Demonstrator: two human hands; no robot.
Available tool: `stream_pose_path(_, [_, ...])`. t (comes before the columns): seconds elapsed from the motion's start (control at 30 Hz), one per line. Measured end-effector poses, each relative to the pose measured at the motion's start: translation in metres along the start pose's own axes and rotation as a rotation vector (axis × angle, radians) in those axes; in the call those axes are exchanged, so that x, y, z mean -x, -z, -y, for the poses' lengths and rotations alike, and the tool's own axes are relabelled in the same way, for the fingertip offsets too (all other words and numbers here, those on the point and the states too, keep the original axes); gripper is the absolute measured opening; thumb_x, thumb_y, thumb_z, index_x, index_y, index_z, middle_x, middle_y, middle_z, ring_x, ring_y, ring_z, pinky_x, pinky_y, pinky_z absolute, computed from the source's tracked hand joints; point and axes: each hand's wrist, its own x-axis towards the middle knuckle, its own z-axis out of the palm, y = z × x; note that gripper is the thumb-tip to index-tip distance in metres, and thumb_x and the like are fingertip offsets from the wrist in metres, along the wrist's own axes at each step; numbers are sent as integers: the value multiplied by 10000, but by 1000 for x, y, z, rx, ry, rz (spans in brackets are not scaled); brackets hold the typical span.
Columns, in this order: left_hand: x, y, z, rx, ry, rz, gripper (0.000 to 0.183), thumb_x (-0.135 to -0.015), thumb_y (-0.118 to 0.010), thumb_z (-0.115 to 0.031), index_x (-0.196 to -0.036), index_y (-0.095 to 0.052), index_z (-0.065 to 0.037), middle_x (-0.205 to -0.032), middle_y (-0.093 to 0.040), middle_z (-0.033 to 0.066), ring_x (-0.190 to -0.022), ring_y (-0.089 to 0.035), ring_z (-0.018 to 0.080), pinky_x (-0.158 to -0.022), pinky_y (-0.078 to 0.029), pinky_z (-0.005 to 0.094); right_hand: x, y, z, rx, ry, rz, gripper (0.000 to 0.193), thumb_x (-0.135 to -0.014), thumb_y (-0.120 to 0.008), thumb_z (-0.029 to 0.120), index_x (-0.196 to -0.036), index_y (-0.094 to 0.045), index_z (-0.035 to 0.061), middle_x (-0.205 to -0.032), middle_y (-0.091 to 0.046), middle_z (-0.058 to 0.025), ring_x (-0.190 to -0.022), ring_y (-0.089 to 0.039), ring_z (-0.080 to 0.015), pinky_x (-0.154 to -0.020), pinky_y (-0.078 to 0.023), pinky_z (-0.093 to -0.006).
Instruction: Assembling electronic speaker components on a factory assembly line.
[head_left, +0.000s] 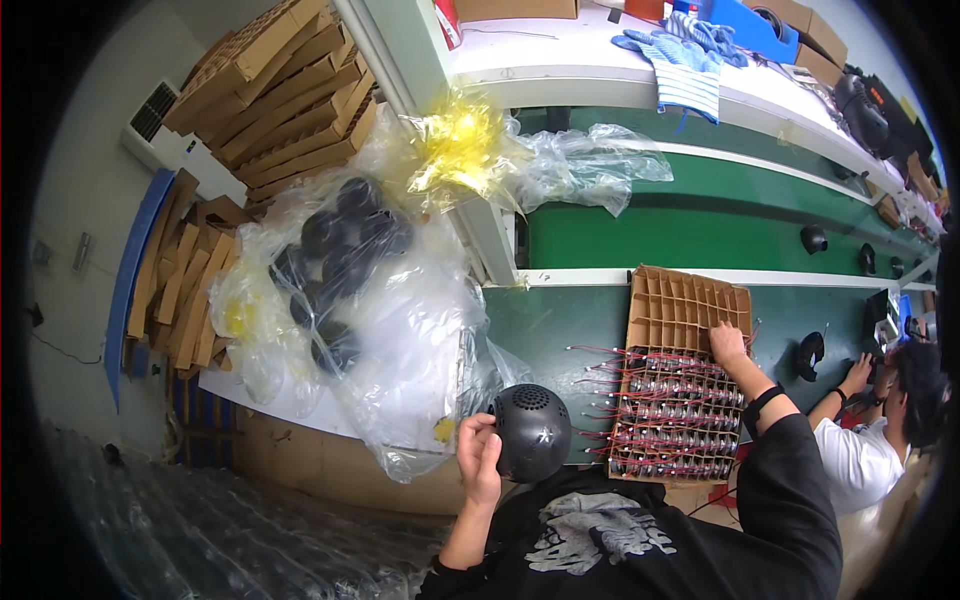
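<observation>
My left hand [478,458] grips a round black plastic housing [534,432] by its left side; a ring of small holes shows on its top. Stretched forward, my right hand [728,343] has its fingers curled down at the cells of a cardboard divider tray [680,300]. Whether anything is between those fingers is hidden. Rows of small round parts with red wires [675,412] fill the tray's nearer cells, while bare cardboard shows in the farther ones.
Clear plastic bags with black round housings [345,245] cover a white surface at left. Behind the bench runs a green conveyor belt [640,240] carrying black parts. Cardboard dividers [290,110] are stacked far left. A co-worker [865,440] sits at right; striped gloves [685,75] hang from the shelf.
</observation>
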Motion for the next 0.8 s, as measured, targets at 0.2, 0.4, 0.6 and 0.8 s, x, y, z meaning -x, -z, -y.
stream_pose_path(0.2, [-2,4,-4,-638,-391,201,247,-799,-620,-141,-1000,-546,-19,-666,-560,33,-678,-473,159,-763,-394,291,12,22,-7,-95,73,-23,133,-740,-615,147,-834,-684,82,-969,-647,-120,-956,-621,-258,-802,-501,-378])
stream_pose_path(0.4, [-13,-12,-12,-803,-597,323,245,-756,-648,-140,-956,-571,-21,-672,-588,59,-801,-530,211,-847,-391,334,29,54,-23,-157,13,-113,172,-695,-597,109,-855,-635,61,-927,-612,-148,-902,-613,-307,-786,-500,-400])
stream_pose_path(0.6, [-13,-19,8,-179,35,202,199,-890,-538,-83,-1066,-486,-5,-856,-559,24,-829,-495,48,-770,-396,212,68,127,23,-879,-81,-380,190,-682,-724,139,-800,-624,29,-813,-588,-120,-752,-617,-271,-662,-498,-379])
stream_pose_path(0.8, [-22,-29,10,41,253,155,182,-931,-484,-112,-1090,-500,-26,-941,-565,32,-867,-520,75,-807,-409,228,81,61,69,-1294,-45,-301,227,-694,-753,96,-890,-669,19,-836,-623,-90,-725,-613,-177,-679,-491,-278])
